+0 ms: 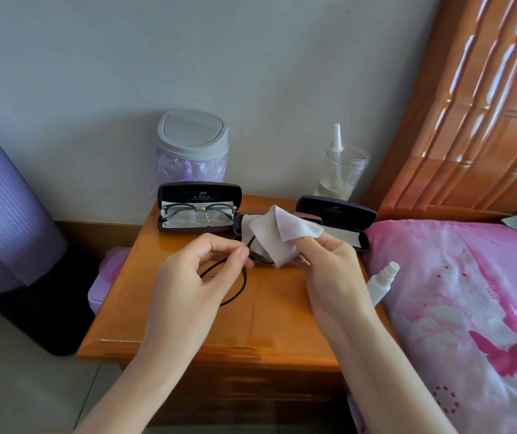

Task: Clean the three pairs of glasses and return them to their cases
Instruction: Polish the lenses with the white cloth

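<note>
My left hand [197,274] pinches a thin black round-framed pair of glasses [235,292] near its bridge, above the wooden nightstand [250,324]. My right hand [326,261] presses a pale cleaning cloth [282,233] around one lens of that pair. Behind, an open dark case [199,208] holds another pair of glasses [199,211] on a white cloth. A second open dark case [341,220] stands at the back right, with only a light cloth showing inside. A brownish case [244,216] between them is mostly hidden by the cloth.
A small grey lidded bin [193,145] with a purple liner stands at the back. A clear jar [341,173] with a white tube stands by the wall. A white spray bottle [382,281] lies at the nightstand's right edge, beside the pink bed [469,308].
</note>
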Motion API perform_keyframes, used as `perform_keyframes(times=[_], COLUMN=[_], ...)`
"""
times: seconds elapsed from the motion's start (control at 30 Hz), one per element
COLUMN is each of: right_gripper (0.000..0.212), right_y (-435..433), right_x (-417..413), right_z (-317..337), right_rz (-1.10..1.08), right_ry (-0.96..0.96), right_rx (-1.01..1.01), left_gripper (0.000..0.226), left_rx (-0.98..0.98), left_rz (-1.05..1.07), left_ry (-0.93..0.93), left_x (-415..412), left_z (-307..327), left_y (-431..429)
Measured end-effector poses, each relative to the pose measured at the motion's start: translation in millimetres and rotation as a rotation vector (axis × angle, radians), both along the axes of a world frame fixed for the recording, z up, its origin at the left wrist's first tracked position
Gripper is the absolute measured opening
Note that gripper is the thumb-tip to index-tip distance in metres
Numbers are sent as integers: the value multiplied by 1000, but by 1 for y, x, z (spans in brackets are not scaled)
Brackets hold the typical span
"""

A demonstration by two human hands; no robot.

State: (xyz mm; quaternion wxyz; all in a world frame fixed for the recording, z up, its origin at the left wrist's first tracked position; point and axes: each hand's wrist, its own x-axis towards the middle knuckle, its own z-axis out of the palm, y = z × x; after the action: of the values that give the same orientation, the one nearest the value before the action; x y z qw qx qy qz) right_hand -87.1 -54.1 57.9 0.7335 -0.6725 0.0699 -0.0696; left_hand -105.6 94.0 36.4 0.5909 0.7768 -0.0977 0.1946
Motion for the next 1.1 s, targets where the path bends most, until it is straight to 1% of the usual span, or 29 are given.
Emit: perform_keyframes(times=[0.13,0.23,0.33,0.47,0.5,0.57,0.7,0.73,0.77,0.8,0.83,0.87,0.9,0.93,1.0,1.03,1.07,1.1], right_gripper=[18,30,16,15,15,18,14,18,27,36,42,44,42,38,28,26,26,28], right_y=[-1,-3,-3,-5,-7,-14,-24,-25,-27,-31,-35,-39,-44,-48,-52,-51,-50,-47], right_x=[-6,-9,-14,-18,-18,-16,-3,0,3,4,5,6,7,8,9,9,8,8], right_z=[-7,-10,-12,-17,-18,-22,-34,-37,-38,-37,-34,-29,-24,-18,-4,4,11,17], right_rz=[-3,19,79,101,119,159,330,338,340,342,347,349,335,294,177,144,136,149], right_ry=[-17,-16,-3,13,2,2,92,118,144,162,159,133,87,10,-147,-195,-231,-262], right_rx=[9,21,14,-48,-95,-265,-725,-862,-995,-1093,-1143,-1158,-1126,-1045,-804,-682,-595,-550], left_gripper=[7,8,7,8,8,9,9,9,9,9,9,9,8,8,7,8,9,10], left_rx=[23,32,7,3,5,3,6,21,34,43,48,54,64,80,117,133,145,155], left_rz=[20,37,53,34,29,26,13,11,7,3,-2,-8,-14,-21,-43,-56,-68,-78], left_ry=[4,-10,-18,-27,-26,-18,-6,-6,-5,-2,3,7,9,9,9,10,13,16], left_x=[-1,0,2,4,5,8,9,10,10,10,10,10,9,9,8,8,8,7], left_z=[-1,0,3,5,6,8,13,14,15,16,17,17,18,19,21,21,22,23], left_y=[0,1,4,8,10,15,21,22,23,24,25,26,26,27,28,28,28,28])
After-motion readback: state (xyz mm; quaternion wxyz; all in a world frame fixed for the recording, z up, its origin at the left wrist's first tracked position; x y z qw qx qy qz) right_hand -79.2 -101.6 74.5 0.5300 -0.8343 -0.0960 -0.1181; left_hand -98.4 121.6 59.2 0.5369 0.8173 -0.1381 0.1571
